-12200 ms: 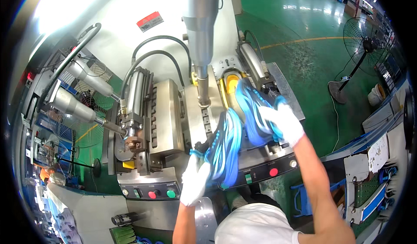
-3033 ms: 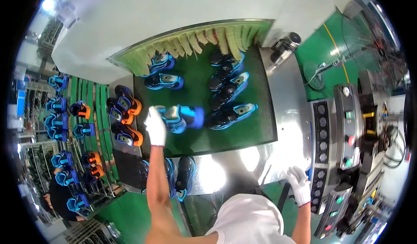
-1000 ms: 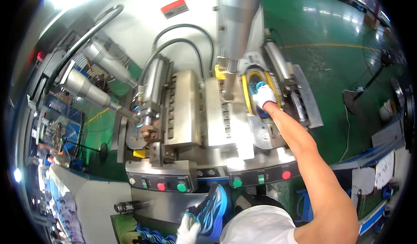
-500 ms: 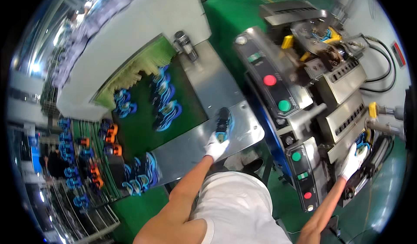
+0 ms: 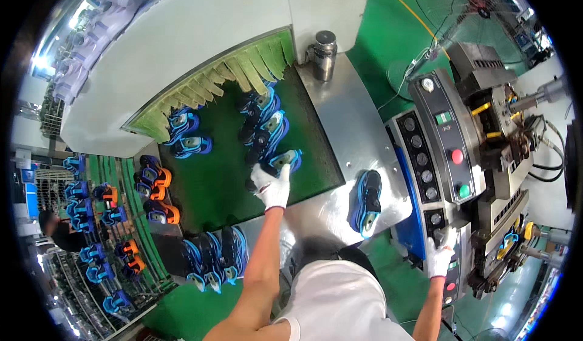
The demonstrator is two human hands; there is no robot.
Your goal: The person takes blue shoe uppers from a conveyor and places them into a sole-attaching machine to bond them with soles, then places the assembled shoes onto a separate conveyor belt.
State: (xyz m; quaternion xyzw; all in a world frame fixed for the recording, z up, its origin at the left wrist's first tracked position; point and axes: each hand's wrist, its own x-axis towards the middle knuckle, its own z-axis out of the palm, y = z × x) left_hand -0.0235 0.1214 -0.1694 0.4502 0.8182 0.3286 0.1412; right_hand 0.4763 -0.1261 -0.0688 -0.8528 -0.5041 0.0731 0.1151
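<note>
The green belt (image 5: 212, 189) carries blue shoes: a column of four or so (image 5: 262, 122) runs from the fringed curtain (image 5: 212, 86) toward the person, and two more (image 5: 185, 134) lie to their left. Orange-and-black shoes (image 5: 155, 192) stand along the belt's left edge, and a rack (image 5: 91, 231) further left holds more blue and orange pairs. Below the belt's near end, a row of blue-soled shoes (image 5: 212, 256) sits side by side.

To the right of the belt is a steel table (image 5: 349, 128) with a metal cylinder (image 5: 323, 54) at its far end and a single blue shoe (image 5: 366, 201) lying near its front edge. Beyond that stands the machine (image 5: 486, 159), its control panel (image 5: 440, 153) bearing red and green buttons.

The gloved left hand (image 5: 271, 186) is closed on the nearest shoe (image 5: 285, 159) of the column, at the belt's right edge, gripping its heel end. The gloved right hand (image 5: 438, 255) rests on the lower part of the panel; whether its fingers press anything is hard to tell. The hands are well apart, with the single shoe on the table between them.
</note>
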